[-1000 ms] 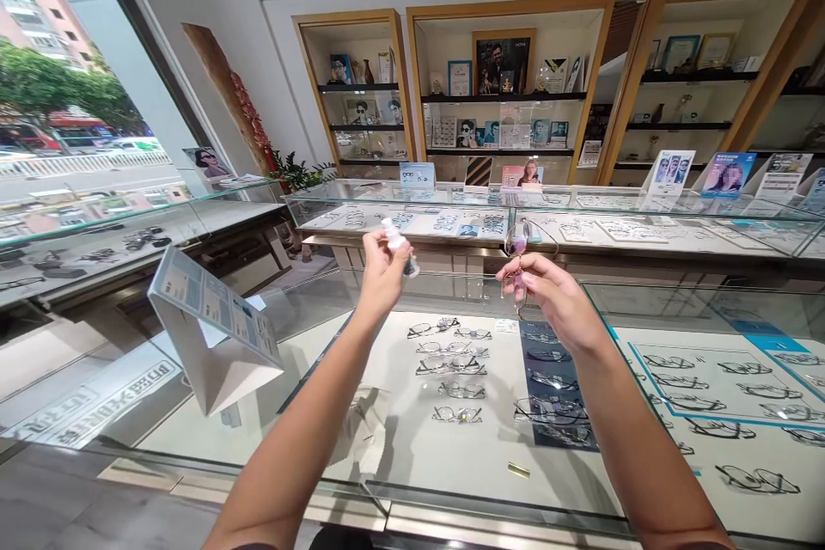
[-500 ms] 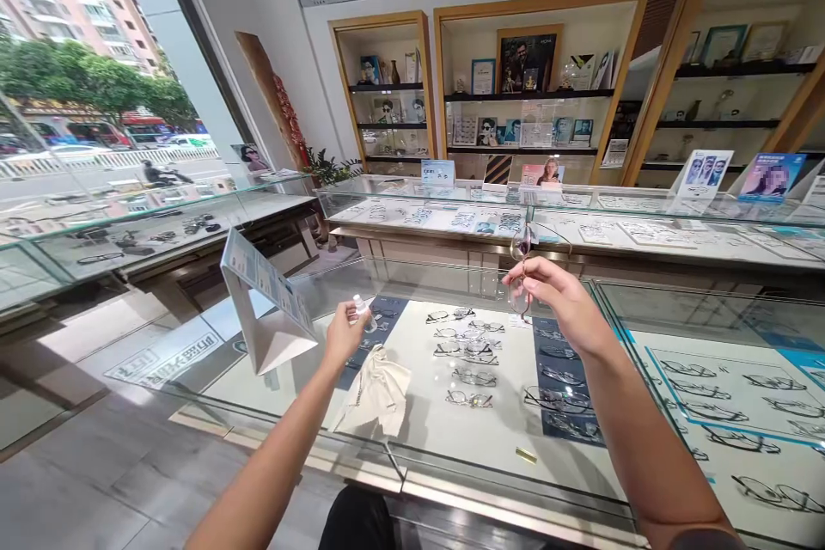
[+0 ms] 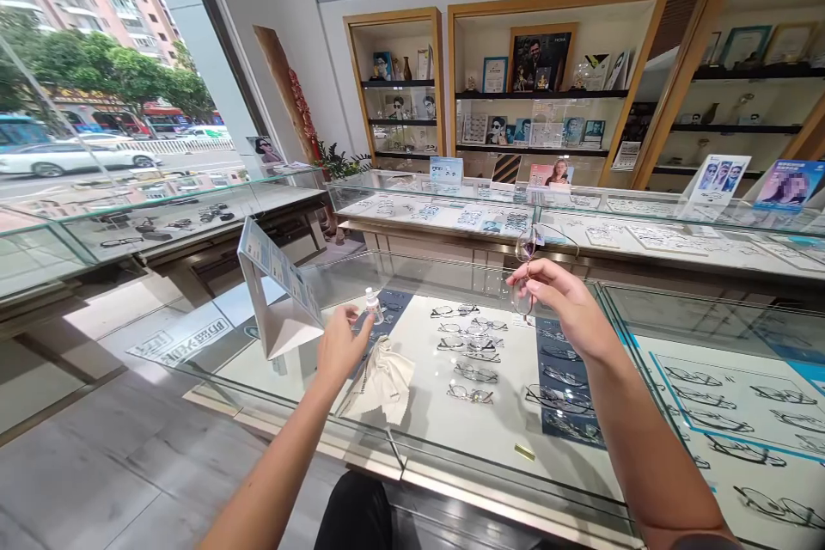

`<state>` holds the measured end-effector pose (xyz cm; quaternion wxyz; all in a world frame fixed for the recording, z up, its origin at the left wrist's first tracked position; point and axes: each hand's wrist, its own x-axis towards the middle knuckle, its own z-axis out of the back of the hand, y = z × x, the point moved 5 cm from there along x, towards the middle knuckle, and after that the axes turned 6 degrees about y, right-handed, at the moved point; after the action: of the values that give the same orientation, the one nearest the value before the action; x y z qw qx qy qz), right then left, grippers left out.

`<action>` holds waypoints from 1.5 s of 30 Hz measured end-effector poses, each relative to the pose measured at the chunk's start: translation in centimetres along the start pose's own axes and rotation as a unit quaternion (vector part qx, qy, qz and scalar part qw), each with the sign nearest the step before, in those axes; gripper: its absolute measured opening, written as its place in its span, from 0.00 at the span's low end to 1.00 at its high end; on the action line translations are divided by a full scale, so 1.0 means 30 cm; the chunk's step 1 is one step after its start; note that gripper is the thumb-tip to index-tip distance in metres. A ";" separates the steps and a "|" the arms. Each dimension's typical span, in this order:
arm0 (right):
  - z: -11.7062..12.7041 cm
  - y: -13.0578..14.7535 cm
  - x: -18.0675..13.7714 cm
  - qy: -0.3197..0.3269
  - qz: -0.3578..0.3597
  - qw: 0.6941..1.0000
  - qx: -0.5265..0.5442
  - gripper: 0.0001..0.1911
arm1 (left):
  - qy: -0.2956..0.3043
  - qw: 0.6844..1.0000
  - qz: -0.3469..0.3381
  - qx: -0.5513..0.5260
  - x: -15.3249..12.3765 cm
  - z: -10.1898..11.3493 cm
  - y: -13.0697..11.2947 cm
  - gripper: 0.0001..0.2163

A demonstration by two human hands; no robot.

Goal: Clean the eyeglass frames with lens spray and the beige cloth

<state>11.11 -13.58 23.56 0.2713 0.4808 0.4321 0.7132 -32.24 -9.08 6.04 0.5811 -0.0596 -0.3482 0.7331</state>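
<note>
My left hand (image 3: 339, 346) is low over the glass counter (image 3: 451, 447), fingertips closed on the lower part of a small clear spray bottle (image 3: 372, 306) that stands upright on the glass. A white cleaning cloth (image 3: 385, 380) lies crumpled just right of that hand. My right hand (image 3: 560, 305) is raised above the counter and pinches a pair of thin-framed glasses with pinkish lenses (image 3: 525, 271), held vertically with the temples pointing away.
A folded white price card (image 3: 278, 301) stands left of the bottle. Rows of glasses (image 3: 470, 352) lie inside the display case. More glass cases run behind and to the left. Wall shelves (image 3: 534, 94) hold frames and photos. A window shows the street.
My left hand dropped from chest height down to the counter top with the spray bottle and moved left. My right hand stayed raised with the glasses. My view shifted left.
</note>
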 end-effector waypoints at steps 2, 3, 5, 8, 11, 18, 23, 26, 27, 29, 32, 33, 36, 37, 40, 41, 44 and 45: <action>-0.003 0.000 0.001 0.000 -0.003 1.000 0.000 0.10 | 0.099 0.993 -0.010 0.065 -0.085 -0.010 -0.001 0.22; -0.006 0.000 0.001 0.001 -0.004 1.000 -0.001 0.10 | 0.135 0.986 -0.019 0.091 -0.125 -0.017 0.003 0.21; -0.014 0.003 0.001 0.004 -0.003 1.000 -0.006 0.10 | 0.165 0.979 -0.031 0.116 -0.188 -0.026 0.018 0.17; -0.027 0.005 -0.002 0.012 -0.003 1.000 -0.013 0.09 | 0.160 0.983 -0.023 0.087 -0.231 -0.022 0.048 0.13; -0.036 0.003 -0.005 0.021 -0.010 1.000 -0.013 0.09 | 0.146 0.988 0.008 0.047 -0.240 -0.005 0.065 0.12; -0.046 0.005 -0.014 0.028 -0.015 0.999 -0.019 0.10 | 0.118 0.991 0.031 0.057 -0.250 0.008 -0.007 0.13; -0.055 0.012 -0.019 0.041 -0.014 0.999 -0.017 0.10 | 0.118 0.988 0.055 0.080 -0.226 -0.025 -0.026 0.13; -0.058 0.018 -0.020 0.044 -0.007 0.999 -0.017 0.10 | 0.117 0.986 0.078 0.089 -0.194 -0.040 -0.005 0.16; -0.059 0.020 -0.020 0.045 -0.006 0.999 -0.018 0.10 | 0.123 0.985 0.081 0.084 -0.183 -0.046 0.003 0.17; -0.060 0.021 -0.021 0.048 -0.006 0.999 -0.018 0.10 | 0.139 0.985 0.083 0.063 -0.168 -0.057 0.015 0.13; -0.058 0.023 -0.022 0.048 -0.007 0.999 -0.017 0.11 | 0.141 0.986 0.089 0.013 -0.160 -0.058 0.029 0.10; -0.057 0.023 -0.022 0.047 -0.007 0.999 -0.018 0.11 | 0.131 0.987 0.094 -0.007 -0.161 -0.054 0.033 0.10; -0.054 0.025 -0.022 0.045 -0.005 0.999 -0.025 0.11 | 0.103 0.984 0.114 -0.092 -0.164 -0.040 0.047 0.14; -0.054 0.026 -0.022 0.045 -0.003 0.999 -0.026 0.11 | 0.099 0.979 0.123 -0.129 -0.164 -0.037 0.050 0.17; -0.055 0.028 -0.021 0.051 -0.001 0.998 -0.026 0.11 | 0.108 0.951 0.152 -0.245 -0.170 -0.034 0.049 0.26; -0.055 0.027 -0.021 0.052 -0.002 0.998 -0.025 0.10 | 0.115 0.940 0.160 -0.278 -0.175 -0.033 0.044 0.27; -0.053 0.025 -0.021 0.054 -0.004 0.998 -0.024 0.10 | 0.131 0.912 0.175 -0.347 -0.203 -0.027 0.017 0.27; -0.053 0.024 -0.021 0.054 -0.002 0.998 -0.024 0.10 | 0.130 0.906 0.177 -0.362 -0.214 -0.021 0.005 0.27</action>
<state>9.92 -14.99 23.65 0.2609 0.4342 0.4297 0.7475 -30.01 -14.55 3.43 0.4206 -0.4215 -0.4946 0.6330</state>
